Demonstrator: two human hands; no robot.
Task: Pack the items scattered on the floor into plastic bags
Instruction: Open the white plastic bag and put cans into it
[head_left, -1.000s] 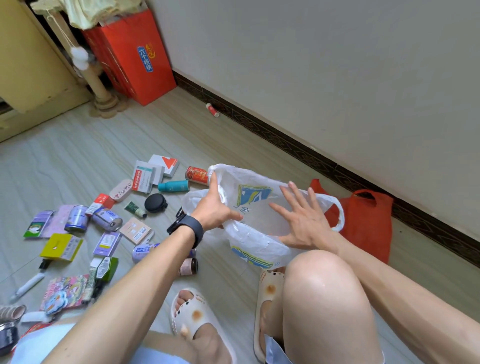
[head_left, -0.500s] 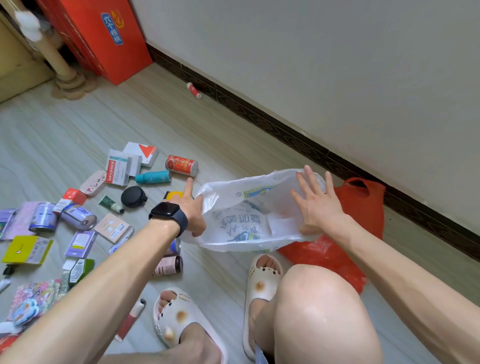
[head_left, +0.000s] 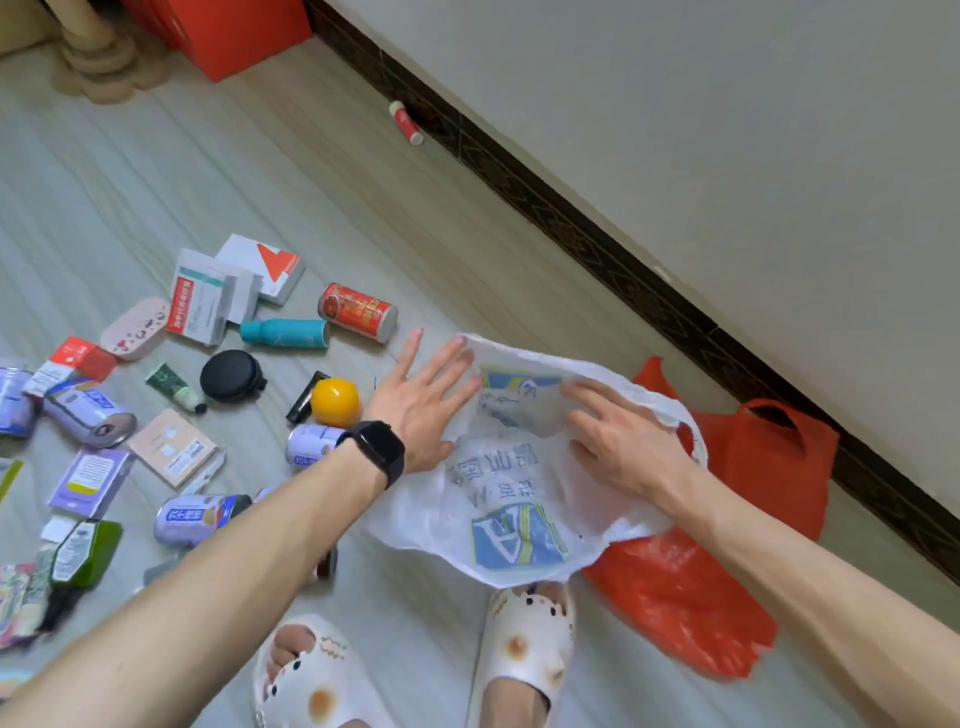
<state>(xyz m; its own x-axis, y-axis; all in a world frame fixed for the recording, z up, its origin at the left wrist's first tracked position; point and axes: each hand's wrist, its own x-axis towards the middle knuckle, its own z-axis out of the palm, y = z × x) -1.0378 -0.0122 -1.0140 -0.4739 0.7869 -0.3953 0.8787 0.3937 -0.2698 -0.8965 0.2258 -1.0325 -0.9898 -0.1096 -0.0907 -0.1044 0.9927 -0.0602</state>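
A white plastic bag (head_left: 511, 512) with blue print lies spread on the floor in front of my feet. My left hand (head_left: 423, 397), a black watch on its wrist, rests flat with straight fingers on the bag's left edge. My right hand (head_left: 621, 439) lies on the bag's right part, fingers spread over the plastic. A red plastic bag (head_left: 727, 519) lies partly under the white one. Scattered items lie to the left: a red can (head_left: 358, 312), a teal bottle (head_left: 285, 332), a yellow ball (head_left: 336, 402), a black round case (head_left: 232, 375), purple cans (head_left: 88, 413) and small boxes (head_left: 208, 299).
A wall with a dark baseboard (head_left: 597, 239) runs diagonally on the right, with a small red-and-white tube (head_left: 406, 122) beside it. A red box (head_left: 234, 31) and a turned furniture leg (head_left: 98, 62) stand at the far left. My slippered feet (head_left: 524, 654) are below the bag.
The white bag has come down from being held open in the air to lying flat on the floor. Both hands now lie on it with fingers spread. The view has tilted down and left.
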